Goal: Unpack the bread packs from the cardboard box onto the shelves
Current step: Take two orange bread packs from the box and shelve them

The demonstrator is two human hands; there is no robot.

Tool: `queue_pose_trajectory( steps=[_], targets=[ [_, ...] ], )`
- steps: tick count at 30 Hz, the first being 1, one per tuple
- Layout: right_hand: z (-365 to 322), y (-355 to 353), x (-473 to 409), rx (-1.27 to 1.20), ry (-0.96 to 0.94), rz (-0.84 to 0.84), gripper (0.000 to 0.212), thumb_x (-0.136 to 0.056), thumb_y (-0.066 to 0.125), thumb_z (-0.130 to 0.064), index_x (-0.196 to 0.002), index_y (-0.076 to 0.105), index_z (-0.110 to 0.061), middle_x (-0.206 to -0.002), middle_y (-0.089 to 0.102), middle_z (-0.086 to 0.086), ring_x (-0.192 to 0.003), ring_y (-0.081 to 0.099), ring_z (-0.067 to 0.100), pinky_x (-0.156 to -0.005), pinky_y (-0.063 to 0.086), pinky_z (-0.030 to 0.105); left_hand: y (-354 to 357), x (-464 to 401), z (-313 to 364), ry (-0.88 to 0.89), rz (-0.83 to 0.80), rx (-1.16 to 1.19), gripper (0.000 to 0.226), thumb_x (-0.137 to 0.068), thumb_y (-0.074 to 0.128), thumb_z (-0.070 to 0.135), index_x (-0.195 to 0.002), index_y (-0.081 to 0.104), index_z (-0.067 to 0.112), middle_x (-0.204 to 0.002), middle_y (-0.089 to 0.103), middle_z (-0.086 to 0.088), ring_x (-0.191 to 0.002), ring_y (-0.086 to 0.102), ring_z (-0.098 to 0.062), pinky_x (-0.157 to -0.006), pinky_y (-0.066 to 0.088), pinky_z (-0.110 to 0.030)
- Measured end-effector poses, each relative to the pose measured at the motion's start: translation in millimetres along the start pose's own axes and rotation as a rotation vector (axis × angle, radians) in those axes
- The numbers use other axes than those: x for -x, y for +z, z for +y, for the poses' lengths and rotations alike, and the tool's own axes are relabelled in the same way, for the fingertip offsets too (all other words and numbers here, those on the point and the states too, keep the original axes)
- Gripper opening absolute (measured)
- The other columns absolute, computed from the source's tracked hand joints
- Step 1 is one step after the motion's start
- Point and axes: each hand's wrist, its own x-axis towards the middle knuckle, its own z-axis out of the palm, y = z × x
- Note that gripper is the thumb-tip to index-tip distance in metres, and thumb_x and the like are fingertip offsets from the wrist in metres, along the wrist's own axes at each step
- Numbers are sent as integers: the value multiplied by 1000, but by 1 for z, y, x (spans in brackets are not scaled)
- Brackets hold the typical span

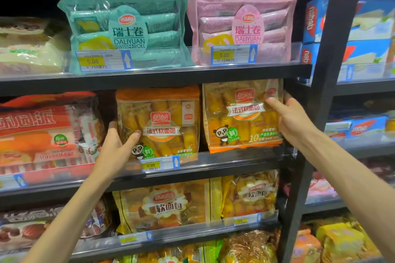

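Note:
Two orange bread packs stand side by side on the middle shelf (235, 157). My left hand (116, 145) grips the left edge of the left bread pack (168, 121), thumb across its front. My right hand (290, 118) holds the right edge of the right bread pack (237, 113), which sits slightly higher and tilted. The cardboard box is out of view.
Above, a green Swiss roll pack (126, 28) and a pink one (243, 25) stand on the upper shelf. A red bread pack (47, 132) sits left of my left hand. A black upright post (329, 70) borders the right side. Lower shelves hold more yellow bread packs (166, 205).

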Motion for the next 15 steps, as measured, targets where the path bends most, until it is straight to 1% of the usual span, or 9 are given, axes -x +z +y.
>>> queue_pose_trajectory(
  steps=[2,4,7,9,11,13,15],
  targets=[
    [4,-2,1,8,-5,-14,46,-100,63,-28,-143,49,-21,-122,75,6,-107,76,25,-94,58,48,0,1,-1,-4,2,-1,40,-103,61,33,-135,40,20,-130,60,0,-119,58,-18,-95,47,-37],
    [8,-1,1,17,-16,-8,47,-99,64,-31,-143,49,-23,-123,75,6,-108,75,26,-96,57,50,1,2,-1,-4,11,-16,44,-103,61,33,-137,40,17,-130,60,1,-119,58,-18,-94,47,-36],
    [12,6,2,30,-46,34,59,-89,71,-42,-142,49,-26,-125,74,5,-109,75,26,-96,58,51,2,3,0,-6,21,-33,48,-103,60,34,-140,39,14,-130,59,1,-119,57,-18,-94,46,-36],
    [16,8,0,48,-66,50,63,-88,73,-42,-143,48,-26,-125,74,3,-109,75,24,-92,59,47,2,4,1,-10,18,-38,46,-103,60,33,-140,38,15,-130,58,1,-118,56,-17,-93,45,-36],
    [22,6,2,126,-67,38,56,-95,69,-39,-145,47,-26,-125,73,0,-107,75,19,-85,62,39,2,5,1,-9,8,-40,45,-103,60,34,-138,39,16,-130,59,0,-119,57,-18,-93,46,-36],
    [30,1,7,188,-34,4,53,-98,64,-39,-146,46,-27,-125,72,-3,-104,76,15,-77,64,30,1,5,2,-7,6,-49,47,-103,60,35,-140,39,15,-131,58,0,-119,57,-18,-95,46,-36],
    [36,-5,14,215,11,-20,51,-98,62,-42,-144,47,-26,-126,72,-4,-103,76,11,-73,64,27,2,5,2,-11,13,-50,47,-103,59,35,-141,38,16,-132,58,1,-120,56,-18,-97,46,-37]
  ],
)
